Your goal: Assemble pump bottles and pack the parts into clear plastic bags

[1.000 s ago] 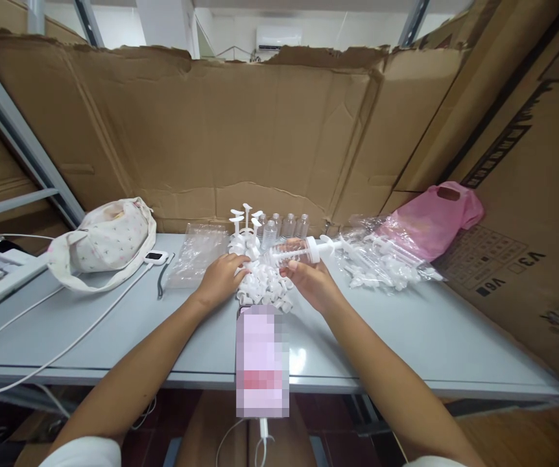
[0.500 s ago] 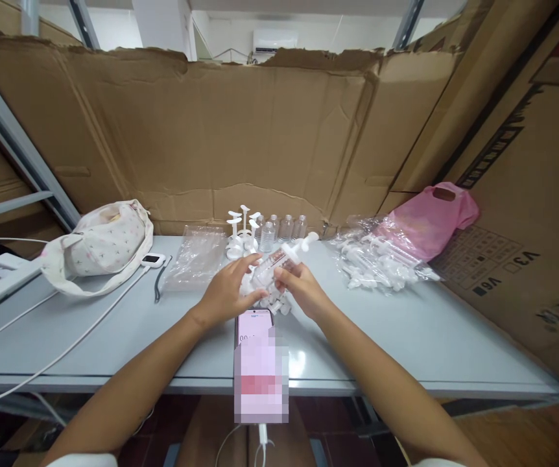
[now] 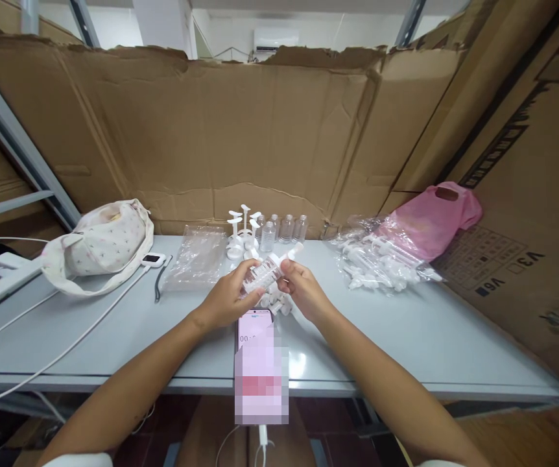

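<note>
A clear bottle with a white pump top point(image 3: 264, 272) is held tilted between my two hands, its top toward the upper right. Around the bottle's body, my left hand point(image 3: 233, 292) has its fingers wrapped. My right hand point(image 3: 301, 285) pinches near the white pump end. Below the bottle lies a pile of small white parts point(image 3: 275, 301), partly hidden by my hands. Behind stand several clear bottles point(image 3: 286, 228) without tops and a cluster of upright white pump heads point(image 3: 244, 230).
A phone point(image 3: 260, 363) lies at the table's front edge point(image 3: 386, 386). To the left are a flat plastic bag point(image 3: 196, 256), a small white device point(image 3: 153, 260) with a cable, and a cloth bag point(image 3: 107, 243). Right: a plastic bag of white parts point(image 3: 381, 263) and a pink bag point(image 3: 425, 220).
The bottle has come slightly lower and left. My left fingers have closed round its body, and my right hand has shifted from the body to the pump end.
</note>
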`<state>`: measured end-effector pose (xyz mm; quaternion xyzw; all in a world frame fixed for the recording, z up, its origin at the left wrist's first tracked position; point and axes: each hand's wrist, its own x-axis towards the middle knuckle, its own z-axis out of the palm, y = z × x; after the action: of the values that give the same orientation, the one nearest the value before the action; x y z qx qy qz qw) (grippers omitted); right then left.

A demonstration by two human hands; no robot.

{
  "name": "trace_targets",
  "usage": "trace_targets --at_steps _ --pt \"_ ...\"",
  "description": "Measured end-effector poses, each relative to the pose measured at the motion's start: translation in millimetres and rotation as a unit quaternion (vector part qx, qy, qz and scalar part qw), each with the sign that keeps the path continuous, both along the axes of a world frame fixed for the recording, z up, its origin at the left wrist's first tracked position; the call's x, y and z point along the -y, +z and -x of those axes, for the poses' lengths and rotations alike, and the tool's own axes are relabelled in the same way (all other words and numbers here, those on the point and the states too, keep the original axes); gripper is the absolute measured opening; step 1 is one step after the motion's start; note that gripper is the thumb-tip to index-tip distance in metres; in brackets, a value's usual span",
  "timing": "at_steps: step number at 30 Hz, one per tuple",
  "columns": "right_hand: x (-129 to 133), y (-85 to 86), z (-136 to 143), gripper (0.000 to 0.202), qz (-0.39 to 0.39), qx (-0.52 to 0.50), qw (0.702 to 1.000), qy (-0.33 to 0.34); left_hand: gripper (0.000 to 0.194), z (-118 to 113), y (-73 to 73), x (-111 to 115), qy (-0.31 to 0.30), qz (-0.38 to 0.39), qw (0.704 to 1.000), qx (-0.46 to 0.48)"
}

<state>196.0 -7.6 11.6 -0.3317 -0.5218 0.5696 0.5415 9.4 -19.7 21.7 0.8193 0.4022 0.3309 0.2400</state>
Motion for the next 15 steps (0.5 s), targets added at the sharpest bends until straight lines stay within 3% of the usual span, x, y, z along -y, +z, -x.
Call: trace_targets --at_steps 8,15 --pt "2.3 -2.6 3.3 0.046 -0.01 -0.033 0.999 -0.022 0.045 2.6 -2.8 -2.2 -0.052 0.091 0.99 0.096" --pt "-4.5 -3.3 -5.3 0.045 -0.034 0.012 0.999 -0.014 0.045 -2.3 -4.9 -2.8 -0.051 0.076 0.986 0.142"
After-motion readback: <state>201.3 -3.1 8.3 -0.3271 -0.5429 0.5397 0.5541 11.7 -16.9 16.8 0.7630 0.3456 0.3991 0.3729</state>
